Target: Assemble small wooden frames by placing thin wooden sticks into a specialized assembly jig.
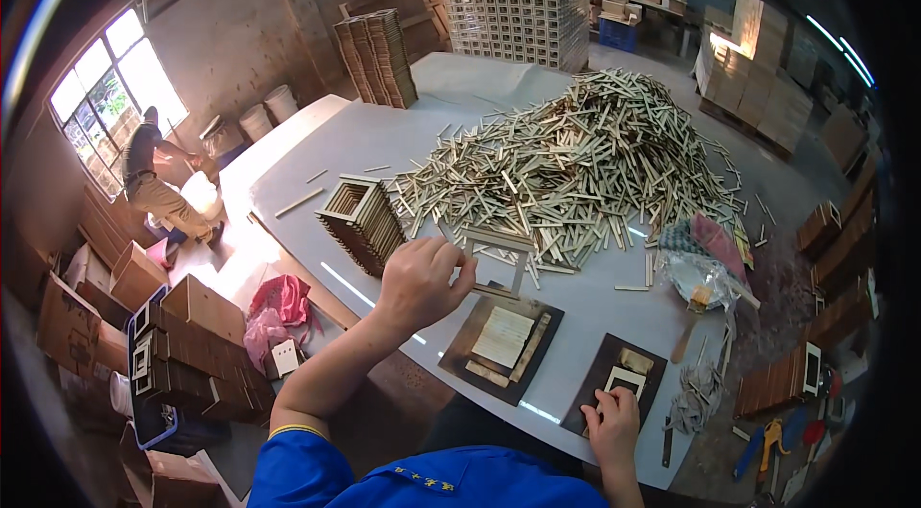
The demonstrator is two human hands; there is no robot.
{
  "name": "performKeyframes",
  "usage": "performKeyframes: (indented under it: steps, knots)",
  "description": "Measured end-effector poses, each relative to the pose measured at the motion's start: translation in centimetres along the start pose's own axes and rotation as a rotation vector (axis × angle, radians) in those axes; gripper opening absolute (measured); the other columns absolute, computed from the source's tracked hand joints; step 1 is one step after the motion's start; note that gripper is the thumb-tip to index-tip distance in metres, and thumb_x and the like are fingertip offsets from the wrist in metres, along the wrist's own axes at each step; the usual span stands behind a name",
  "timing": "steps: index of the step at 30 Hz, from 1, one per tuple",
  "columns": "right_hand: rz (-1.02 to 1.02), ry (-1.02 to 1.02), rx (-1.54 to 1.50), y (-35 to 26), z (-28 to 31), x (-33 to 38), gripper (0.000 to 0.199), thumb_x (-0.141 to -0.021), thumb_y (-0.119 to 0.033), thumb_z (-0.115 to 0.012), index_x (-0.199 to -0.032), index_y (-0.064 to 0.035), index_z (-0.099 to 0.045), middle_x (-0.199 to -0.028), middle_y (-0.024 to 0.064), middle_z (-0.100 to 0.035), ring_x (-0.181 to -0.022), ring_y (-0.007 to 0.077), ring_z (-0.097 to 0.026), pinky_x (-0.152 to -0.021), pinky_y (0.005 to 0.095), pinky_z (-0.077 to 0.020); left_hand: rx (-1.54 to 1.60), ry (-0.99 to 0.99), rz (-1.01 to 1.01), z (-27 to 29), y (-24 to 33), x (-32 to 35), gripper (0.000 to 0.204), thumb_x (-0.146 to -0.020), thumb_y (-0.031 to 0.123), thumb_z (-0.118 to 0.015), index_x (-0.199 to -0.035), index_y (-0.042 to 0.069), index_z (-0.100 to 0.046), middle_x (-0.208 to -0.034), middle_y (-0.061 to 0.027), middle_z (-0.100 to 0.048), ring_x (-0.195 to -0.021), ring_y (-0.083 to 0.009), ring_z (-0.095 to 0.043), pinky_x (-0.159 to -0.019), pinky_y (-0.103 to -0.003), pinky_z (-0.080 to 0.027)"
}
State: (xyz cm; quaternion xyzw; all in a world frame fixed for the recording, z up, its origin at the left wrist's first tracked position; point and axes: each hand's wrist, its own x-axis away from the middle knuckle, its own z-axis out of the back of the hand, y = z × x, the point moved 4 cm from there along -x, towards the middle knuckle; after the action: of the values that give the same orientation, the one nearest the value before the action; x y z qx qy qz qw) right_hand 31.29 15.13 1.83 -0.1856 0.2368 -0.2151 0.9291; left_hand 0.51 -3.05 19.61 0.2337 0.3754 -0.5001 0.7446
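Note:
My left hand point(422, 285) is raised over the table, its fingers pinched on the side of a thin square wooden frame point(519, 276). Below that frame lies a dark board point(467, 361) with a block of pale strips point(502, 335) set side by side on it and wooden stops along the edges. My right hand point(614, 424) is down at a second dark board point(587, 400) near the front edge. Its bent fingers touch the lower edge of a small pale rectangular frame point(628, 378) lying there. A wooden stop point(635, 358) sits just beyond it.
A large heap of wooden strips point(576, 172) covers the table's middle. Stacked square frames point(363, 225) stand left of it. A brush point(693, 316) and plastic bag point(686, 273) lie on the right. Another person point(158, 172) bends near the window. Boxes point(206, 354) stand at the left.

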Motion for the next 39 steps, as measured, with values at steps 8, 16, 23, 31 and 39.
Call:
performKeyframes:
  steps: [8,16,23,31,39]
  knots:
    - [-0.002,-0.017,0.006,-0.1,0.1,0.0,0.035,-0.082,-0.011,-0.084,-0.111,0.0011,-0.071,-0.116,0.0154,-0.058,-0.1,0.0323,-0.059,-0.088,0.0417,-0.0522,-0.063,0.025,-0.006,2.3,-1.7,-1.7,0.02,-0.084,0.01,-0.076,-0.077,0.011,-0.058,-0.07,-0.0023,-0.055,-0.058,-0.0217,-0.054,-0.057,-0.033,-0.046]
    - [0.027,-0.053,0.083,0.5,-0.6,0.3,0.036,-0.084,-0.012,-0.085,-0.114,-0.0006,-0.07,-0.125,0.0172,-0.057,-0.108,0.034,-0.059,-0.093,0.0439,-0.0524,-0.192,-0.143,0.212,7.5,-8.9,-4.3,0.02,-0.091,0.021,-0.073,-0.079,0.006,-0.066,-0.072,-0.0063,-0.064,-0.058,-0.0224,-0.054,-0.059,-0.035,-0.048]
    - [0.0,-0.064,0.056,0.4,-1.1,0.2,0.035,-0.083,-0.006,-0.082,-0.115,0.0011,-0.07,-0.126,0.0158,-0.057,-0.112,0.0348,-0.057,-0.099,0.0449,-0.05,-0.129,-0.491,0.472,10.4,-20.2,-4.2,0.029,-0.094,0.027,-0.071,-0.078,0.002,-0.069,-0.069,-0.0066,-0.066,-0.06,-0.0212,-0.055,-0.063,-0.035,-0.048]
    - [0.015,-0.057,0.101,0.7,-1.4,0.5,0.036,-0.084,-0.007,-0.083,-0.117,0.0,-0.068,-0.125,0.018,-0.057,-0.111,0.0359,-0.057,-0.097,0.0468,-0.0514,-0.08,-0.764,0.591,8.4,-23.7,-2.4,0.034,-0.093,0.035,-0.067,-0.083,0.004,-0.074,-0.071,-0.0061,-0.068,-0.063,-0.0229,-0.057,-0.066,-0.036,-0.049]
    - [0.014,-0.06,0.105,0.8,-1.7,0.4,0.035,-0.085,-0.006,-0.081,-0.117,0.0001,-0.068,-0.126,0.0179,-0.057,-0.111,0.0361,-0.057,-0.098,0.0471,-0.0511,-0.072,-0.803,0.596,7.2,-23.8,-3.0,0.031,-0.092,0.033,-0.066,-0.084,0.005,-0.075,-0.072,-0.0056,-0.069,-0.065,-0.0221,-0.059,-0.067,-0.034,-0.05]
